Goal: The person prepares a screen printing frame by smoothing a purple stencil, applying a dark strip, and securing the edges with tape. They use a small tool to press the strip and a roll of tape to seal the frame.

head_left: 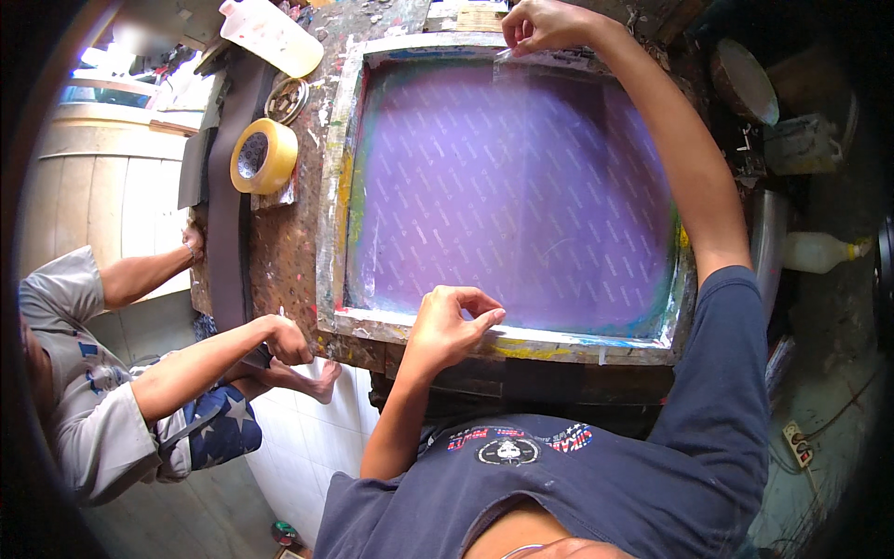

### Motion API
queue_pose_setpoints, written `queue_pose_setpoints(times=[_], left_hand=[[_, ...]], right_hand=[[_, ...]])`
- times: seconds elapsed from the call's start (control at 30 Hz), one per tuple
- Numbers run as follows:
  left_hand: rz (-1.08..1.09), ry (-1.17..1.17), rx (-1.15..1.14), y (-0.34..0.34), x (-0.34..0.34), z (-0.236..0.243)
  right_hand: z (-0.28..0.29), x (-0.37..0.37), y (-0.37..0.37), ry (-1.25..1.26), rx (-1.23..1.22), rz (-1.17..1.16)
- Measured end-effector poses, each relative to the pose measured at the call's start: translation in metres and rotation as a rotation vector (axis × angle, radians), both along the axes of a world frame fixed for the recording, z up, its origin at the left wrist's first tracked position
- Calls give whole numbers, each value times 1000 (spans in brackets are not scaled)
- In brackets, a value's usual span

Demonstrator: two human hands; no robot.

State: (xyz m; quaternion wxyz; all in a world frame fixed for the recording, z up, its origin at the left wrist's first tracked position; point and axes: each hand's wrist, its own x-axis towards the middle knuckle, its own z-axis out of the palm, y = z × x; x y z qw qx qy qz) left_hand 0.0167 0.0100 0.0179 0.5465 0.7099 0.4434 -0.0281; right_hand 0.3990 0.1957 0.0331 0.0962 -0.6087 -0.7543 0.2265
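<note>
A screen-printing frame with paint-smeared edges lies on the worktable, its purple mesh covered with a faint repeating print. At the far edge of the frame, my right hand is closed, thumb and fingertips pinched on what looks like the end of a clear strip of tape. A faint see-through band seems to run from there down the mesh. My left hand hovers at the near edge, thumb and forefinger pinched together; anything between them is too small to make out.
Left of the frame stand a yellowish tape roll, a round tin and a plastic bottle. A person sits at the left, one hand by the table edge. A bowl and a bottle are at the right.
</note>
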Motion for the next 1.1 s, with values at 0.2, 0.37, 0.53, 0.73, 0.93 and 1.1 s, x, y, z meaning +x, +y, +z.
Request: queue_pose_setpoints(times=[0.2, 0.37, 0.53, 0.73, 0.93, 1.1], left_hand=[[69, 71, -71, 0, 3, -8], [85, 66, -53, -1, 5, -13], [83, 68, -79, -1, 8, -12], [90, 77, -91, -1, 8, -15], [90, 84, -83, -2, 10, -12], [100, 96, -93, -6, 8, -16]], right_hand=[[-24, -4, -2, -91, 185, 44], [-31, -5, -12, -47, 211, 35], [-38, -2, -11, -11, 161, -1], [-44, -2, -14, -19, 263, 16], [-44, -1, -12, -35, 292, 48], [-50, -3, -12, -18, 185, 21]])
